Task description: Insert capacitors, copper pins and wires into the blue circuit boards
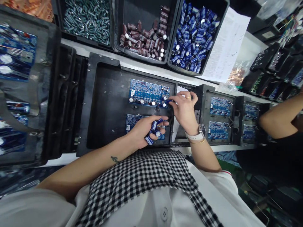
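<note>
Black bins [139,12] neighbour the tray [106,107] — left grip [145,130], cradling capacitors [154,126], half-hides a board [131,119]; right grip [185,108] pinches something blue [169,101].

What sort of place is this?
It looks like an electronics assembly line: blue circuit boards lie in black trays, loose blue capacitors are heaped in a bin, and a co-worker's arm shows at the right.

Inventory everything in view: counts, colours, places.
Plastic bins: at least three, black, top
Blue cylindrical capacitors: many, blue, right bin
Brown cylindrical capacitors: many, brown, middle bin
Slim cylindrical parts: many, green, left bin
Small pieces: many, copper, top left
Plastic trays: several, black, throughout
Rectangular circuit boards: at least eight, blue, trays
Paper sheet: one, white, upper right
Another person's arm: one, right edge
Checked garment: one, black-and-white, bottom
Left hand: one, cupping capacitors, centre
Right hand: one, upper board's edge
</note>
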Action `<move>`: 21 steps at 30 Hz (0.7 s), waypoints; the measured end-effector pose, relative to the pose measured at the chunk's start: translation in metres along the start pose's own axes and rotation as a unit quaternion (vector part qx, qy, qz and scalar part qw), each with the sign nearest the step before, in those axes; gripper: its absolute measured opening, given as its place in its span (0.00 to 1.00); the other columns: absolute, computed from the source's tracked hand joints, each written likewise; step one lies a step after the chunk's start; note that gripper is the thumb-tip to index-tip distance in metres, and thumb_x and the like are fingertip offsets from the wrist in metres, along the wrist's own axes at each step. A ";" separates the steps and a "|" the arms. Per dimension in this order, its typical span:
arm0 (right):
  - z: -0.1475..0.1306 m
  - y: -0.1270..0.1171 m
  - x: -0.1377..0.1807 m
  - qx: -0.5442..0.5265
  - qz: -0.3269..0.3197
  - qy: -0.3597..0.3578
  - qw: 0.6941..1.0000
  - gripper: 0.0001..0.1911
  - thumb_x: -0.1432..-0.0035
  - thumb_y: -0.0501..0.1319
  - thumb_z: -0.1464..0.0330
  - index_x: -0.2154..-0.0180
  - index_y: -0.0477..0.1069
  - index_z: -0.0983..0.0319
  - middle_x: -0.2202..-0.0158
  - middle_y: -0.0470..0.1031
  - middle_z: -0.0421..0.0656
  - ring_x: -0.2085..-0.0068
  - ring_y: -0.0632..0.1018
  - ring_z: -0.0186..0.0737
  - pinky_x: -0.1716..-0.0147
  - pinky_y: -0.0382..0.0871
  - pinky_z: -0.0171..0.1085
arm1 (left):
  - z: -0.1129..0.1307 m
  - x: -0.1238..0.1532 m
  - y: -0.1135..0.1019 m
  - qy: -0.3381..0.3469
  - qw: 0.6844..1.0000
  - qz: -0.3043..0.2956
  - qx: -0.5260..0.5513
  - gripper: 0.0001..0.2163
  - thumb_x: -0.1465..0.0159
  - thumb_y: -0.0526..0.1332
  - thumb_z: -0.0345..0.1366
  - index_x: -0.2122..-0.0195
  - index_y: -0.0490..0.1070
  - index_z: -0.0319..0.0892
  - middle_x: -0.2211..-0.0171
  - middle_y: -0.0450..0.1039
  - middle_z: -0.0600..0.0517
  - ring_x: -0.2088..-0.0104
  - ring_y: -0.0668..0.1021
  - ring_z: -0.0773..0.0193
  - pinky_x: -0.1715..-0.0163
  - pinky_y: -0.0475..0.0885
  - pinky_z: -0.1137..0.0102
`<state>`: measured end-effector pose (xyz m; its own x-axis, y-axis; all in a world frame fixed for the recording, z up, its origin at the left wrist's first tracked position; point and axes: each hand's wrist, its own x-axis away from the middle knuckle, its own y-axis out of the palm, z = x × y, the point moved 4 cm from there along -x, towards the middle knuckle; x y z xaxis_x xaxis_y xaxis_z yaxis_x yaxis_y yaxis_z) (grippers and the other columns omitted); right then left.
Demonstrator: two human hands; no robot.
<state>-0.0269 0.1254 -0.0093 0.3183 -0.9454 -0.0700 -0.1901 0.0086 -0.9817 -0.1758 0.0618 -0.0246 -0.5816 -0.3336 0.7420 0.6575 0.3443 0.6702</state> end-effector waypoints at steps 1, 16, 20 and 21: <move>0.002 0.003 -0.002 0.004 -0.005 -0.003 1.000 0.11 0.34 0.55 0.71 0.57 0.75 0.55 0.61 0.80 0.42 0.47 0.71 0.49 0.41 0.47 0.58 | 0.001 0.000 0.000 0.005 1.000 -0.003 -0.008 0.09 0.33 0.56 0.31 0.58 0.72 0.32 0.69 0.73 0.46 0.83 0.71 0.72 0.93 0.53 0.84; -0.001 0.004 0.000 0.038 -0.012 -0.046 0.998 0.11 0.33 0.52 0.72 0.57 0.72 0.57 0.62 0.78 0.45 0.47 0.72 0.49 0.38 0.48 0.61 | 0.003 0.009 0.002 0.045 0.996 -0.006 -0.071 0.14 0.29 0.53 0.36 0.71 0.67 0.35 0.76 0.69 0.49 0.85 0.67 0.73 0.94 0.52 0.83; -0.001 0.004 -0.005 0.036 -0.026 -0.066 0.997 0.11 0.32 0.52 0.71 0.54 0.71 0.56 0.60 0.78 0.44 0.46 0.72 0.48 0.37 0.47 0.61 | 0.006 0.007 0.000 0.078 0.996 -0.009 -0.052 0.06 0.32 0.57 0.32 0.67 0.66 0.38 0.73 0.67 0.52 0.83 0.70 0.73 0.93 0.53 0.84; -0.003 0.002 -0.004 0.035 -0.021 -0.062 0.997 0.11 0.32 0.52 0.70 0.54 0.71 0.56 0.60 0.78 0.44 0.46 0.72 0.48 0.37 0.48 0.60 | 0.006 0.007 0.000 0.085 0.995 -0.014 -0.047 0.04 0.32 0.57 0.30 0.65 0.66 0.38 0.71 0.68 0.51 0.83 0.70 0.73 0.93 0.54 0.84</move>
<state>-0.0311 0.1278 -0.0104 0.4384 -0.8976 -0.0464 -0.1107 -0.0027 -0.9938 -0.1829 0.0651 -0.0196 -0.5166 -0.4875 0.7039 0.6889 0.2517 0.6798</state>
